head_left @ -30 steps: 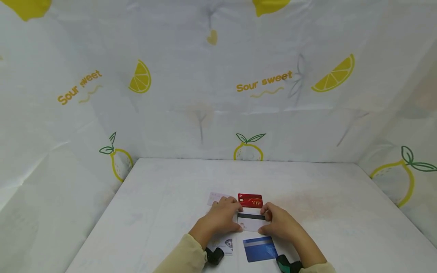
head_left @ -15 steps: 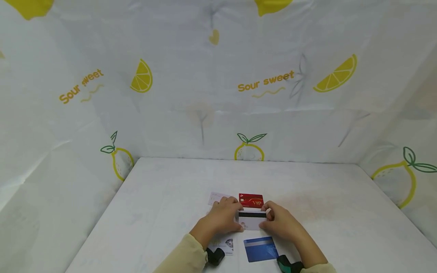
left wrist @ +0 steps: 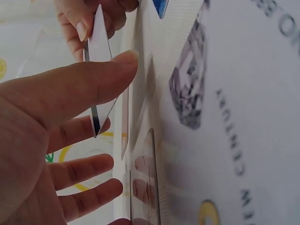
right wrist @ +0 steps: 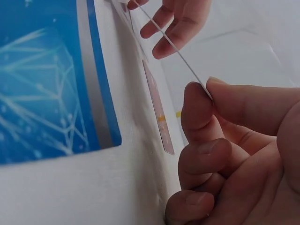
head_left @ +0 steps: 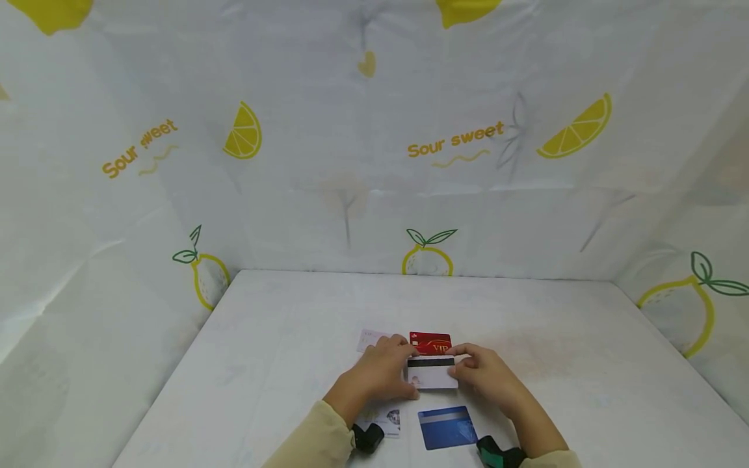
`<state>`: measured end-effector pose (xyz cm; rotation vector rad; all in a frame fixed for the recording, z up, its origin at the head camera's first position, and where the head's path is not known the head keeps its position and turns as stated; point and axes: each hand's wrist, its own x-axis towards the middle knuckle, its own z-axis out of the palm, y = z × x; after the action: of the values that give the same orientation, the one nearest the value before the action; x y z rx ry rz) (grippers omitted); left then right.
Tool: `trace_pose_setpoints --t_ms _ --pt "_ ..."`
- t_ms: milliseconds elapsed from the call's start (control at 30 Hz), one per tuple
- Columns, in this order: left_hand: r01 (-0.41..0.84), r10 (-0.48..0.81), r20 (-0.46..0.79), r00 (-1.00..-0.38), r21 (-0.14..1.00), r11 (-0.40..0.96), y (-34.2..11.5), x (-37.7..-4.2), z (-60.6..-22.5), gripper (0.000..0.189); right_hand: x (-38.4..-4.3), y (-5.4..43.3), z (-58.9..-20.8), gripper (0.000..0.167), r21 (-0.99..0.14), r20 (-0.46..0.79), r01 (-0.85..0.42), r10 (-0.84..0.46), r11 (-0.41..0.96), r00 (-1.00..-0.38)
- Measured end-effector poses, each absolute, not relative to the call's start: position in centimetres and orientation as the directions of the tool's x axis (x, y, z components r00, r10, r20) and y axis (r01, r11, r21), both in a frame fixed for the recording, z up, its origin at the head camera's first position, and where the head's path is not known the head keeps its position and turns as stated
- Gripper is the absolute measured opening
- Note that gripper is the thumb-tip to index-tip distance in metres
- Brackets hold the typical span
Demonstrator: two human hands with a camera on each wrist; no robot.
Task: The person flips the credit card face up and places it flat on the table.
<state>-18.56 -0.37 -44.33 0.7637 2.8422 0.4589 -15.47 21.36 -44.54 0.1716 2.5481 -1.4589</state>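
Pinched at its right end between my right hand's [head_left: 487, 378] thumb and index finger is a white card with a black magnetic stripe [head_left: 430, 378]. In the right wrist view this card [right wrist: 176, 48] shows edge-on, tilted up off the table. My left hand [head_left: 379, 372] stays around the card's left end, fingers relaxed and apart; an index fingertip is right at the upper corner. The left thumb [left wrist: 89, 84] is straight and crosses in front of the card in the left wrist view. Just beyond the white card lies a red VIP card [head_left: 430, 342], its lower edge partly covered.
A blue card [head_left: 447, 429] lies nearer the body, below the right hand. Under the left wrist is a white card with a diamond picture [head_left: 386, 421], partly hidden. A pale pinkish card [head_left: 368, 339] lies behind the left hand on the white table [head_left: 281, 364].
My right hand has lifted and tilted the white card, moving it slightly away from the body, so it now meets the red card's lower edge in view. The left hand has barely moved.
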Motion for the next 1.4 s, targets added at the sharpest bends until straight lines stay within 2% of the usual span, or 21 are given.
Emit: trace_pose_setpoints --t_ms 200,367,467,667,867,1400 --pt "0.442 0.489 -0.048 -0.871 0.357 0.823 -0.4 -18.4 -43.9 0.069 -15.4 21.4 -44.3 0.049 -0.854 -0.202 0.173 -0.005 0.490 -0.979" --pt "0.465 0.501 -0.013 -0.865 0.350 0.813 -0.4 -18.6 -43.8 0.065 -15.4 21.0 -44.2 0.063 -0.784 -0.114 0.068 -0.036 0.618 -0.993" --pt "0.480 0.516 -0.005 -0.857 0.355 0.802 -0.4 -18.7 -43.6 0.063 -15.3 20.7 -44.1 0.067 -0.723 -0.068 0.006 -0.063 0.691 -0.996" --pt "0.503 0.543 0.003 -0.840 0.382 0.775 -0.3 -18.5 -43.2 0.062 -15.2 20.1 -44.0 0.064 -0.622 0.008 -0.097 -0.118 0.777 -0.993" --pt "0.554 0.588 0.031 -0.808 0.378 0.741 -0.3 -18.5 -43.3 0.055 -14.8 19.7 -43.9 0.060 -0.580 0.102 -0.223 -0.201 0.783 -0.974" --pt "0.603 0.622 0.066 -0.780 0.343 0.720 -0.1 -18.5 -43.5 0.055 -14.4 18.3 -43.8 0.063 -0.469 0.156 -0.249 -0.199 0.847 -0.968"
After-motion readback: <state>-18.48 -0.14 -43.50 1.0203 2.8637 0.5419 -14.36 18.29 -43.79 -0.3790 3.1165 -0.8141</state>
